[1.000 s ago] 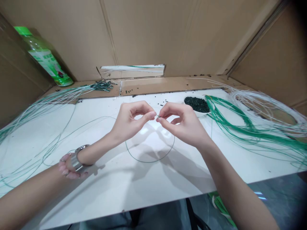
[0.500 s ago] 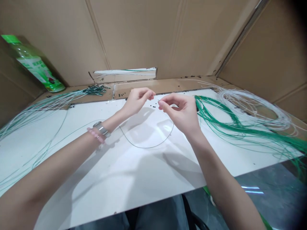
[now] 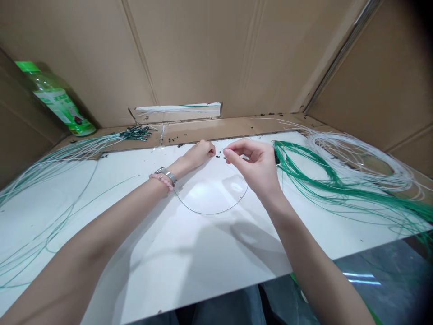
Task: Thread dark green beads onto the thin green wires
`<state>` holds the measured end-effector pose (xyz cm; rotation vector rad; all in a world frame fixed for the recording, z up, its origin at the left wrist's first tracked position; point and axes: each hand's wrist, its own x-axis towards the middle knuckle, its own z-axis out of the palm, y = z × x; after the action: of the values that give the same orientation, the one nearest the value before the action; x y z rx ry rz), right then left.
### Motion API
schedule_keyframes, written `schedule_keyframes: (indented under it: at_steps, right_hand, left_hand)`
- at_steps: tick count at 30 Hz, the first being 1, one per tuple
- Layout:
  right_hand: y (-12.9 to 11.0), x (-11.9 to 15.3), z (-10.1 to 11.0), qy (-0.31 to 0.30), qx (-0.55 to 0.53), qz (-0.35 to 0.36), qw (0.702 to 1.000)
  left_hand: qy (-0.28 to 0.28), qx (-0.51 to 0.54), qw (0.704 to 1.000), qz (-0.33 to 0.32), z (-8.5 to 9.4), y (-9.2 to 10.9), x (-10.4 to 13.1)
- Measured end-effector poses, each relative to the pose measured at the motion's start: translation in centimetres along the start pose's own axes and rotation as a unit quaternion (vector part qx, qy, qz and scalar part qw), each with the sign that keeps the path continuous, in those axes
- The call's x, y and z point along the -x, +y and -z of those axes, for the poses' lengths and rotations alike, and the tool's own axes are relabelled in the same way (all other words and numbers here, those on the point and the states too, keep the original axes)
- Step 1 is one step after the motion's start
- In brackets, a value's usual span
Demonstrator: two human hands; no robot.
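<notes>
Tall brown cardboard walls (image 3: 196, 54) close in on the flat white tabletop (image 3: 203, 253), bright glare bouncing off its middle; below its near edge, the glossy grey floor (image 3: 365, 262) catches two white streaks of light.

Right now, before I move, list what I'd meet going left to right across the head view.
Green-capped bottle, dark strand tips, metal wristband, left hand, right hand, green strand bundle. The white coil overlaps the green bundle, so I leave it out.
</notes>
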<state>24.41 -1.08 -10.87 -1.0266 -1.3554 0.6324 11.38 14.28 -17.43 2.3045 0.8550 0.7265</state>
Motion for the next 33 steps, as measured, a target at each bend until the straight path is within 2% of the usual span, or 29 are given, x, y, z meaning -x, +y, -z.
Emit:
schedule_keyframes:
  at_steps: [4, 7, 8, 10, 13, 17, 26, 30, 33]
  right_hand:
    - [-0.2, 0.1, -0.2, 0.004, 0.017, -0.008, 1.000]
    - [-0.6, 0.8, -0.7, -0.035, 0.037, -0.005, 0.999]
    - [-0.7, 1.1, -1.0, -0.056, 0.044, -0.003, 0.997]
    - [-0.9, 1.8, -1.6, -0.100, 0.051, 0.000, 0.994]
    - [-0.9, 2.8, -2.5, -0.145, 0.049, 0.008, 0.988]
    - [-0.6, 3.3, -3.4, -0.155, 0.062, 0.021, 0.986]
    - [-0.8, 3.6, -3.5, -0.139, 0.079, 0.045, 0.986]
    - [-1.6, 3.1, -2.6, -0.046, 0.031, 0.071, 0.996]
    - [-2.3, 2.8, -1.9, 0.012, 0.022, 0.098, 0.995]
  left_hand:
    - [0.109, 0.080, 0.991, 0.008, 0.4, 2.1, 1.6]
    - [0.208, 0.154, 0.966, 0.020, 1.2, 4.9, 3.6]
    - [0.245, 0.190, 0.950, 0.026, 1.5, 6.0, 4.3]
    - [0.304, 0.319, 0.897, 0.039, 1.9, 8.1, 5.7]
    - [0.336, 0.397, 0.853, 0.040, 2.1, 10.6, 7.0]
    - [0.354, 0.399, 0.844, 0.057, 1.4, 11.8, 7.4]
    - [0.341, 0.442, 0.828, 0.046, 1.1, 12.0, 7.7]
    - [0.309, 0.463, 0.827, 0.073, 1.2, 11.9, 8.4]
    - [0.265, 0.468, 0.841, 0.060, 0.9, 11.8, 9.2]
